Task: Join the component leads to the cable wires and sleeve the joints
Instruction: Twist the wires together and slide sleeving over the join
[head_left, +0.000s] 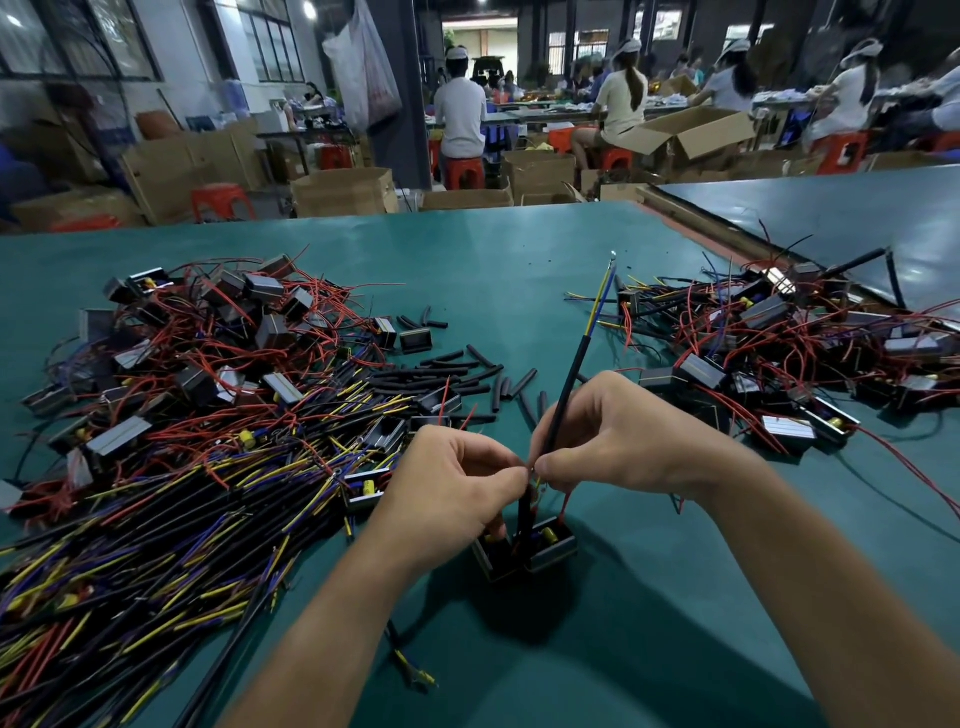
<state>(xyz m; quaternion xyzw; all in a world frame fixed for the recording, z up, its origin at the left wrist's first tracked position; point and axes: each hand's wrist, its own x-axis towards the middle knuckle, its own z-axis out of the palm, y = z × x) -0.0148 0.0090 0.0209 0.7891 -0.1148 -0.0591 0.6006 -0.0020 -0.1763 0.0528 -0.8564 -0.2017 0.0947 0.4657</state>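
My left hand (457, 483) and my right hand (613, 441) meet fingertip to fingertip above the green table, pinching thin wire ends between them. A black cable (576, 364) rises from between my hands and slants away, its yellow and blue wires (602, 291) splayed at the far end. Under my hands stands a small black box component (530, 551) with a yellow part inside and a red lead. A black sleeve hangs just below the pinched joint. The joint itself is hidden by my fingertips.
A big heap of black cables and components (197, 415) fills the left of the green table (519, 244). Loose black sleeve pieces (457, 369) lie in the middle. A pile of components with red leads (779, 353) sits right. People work at tables beyond.
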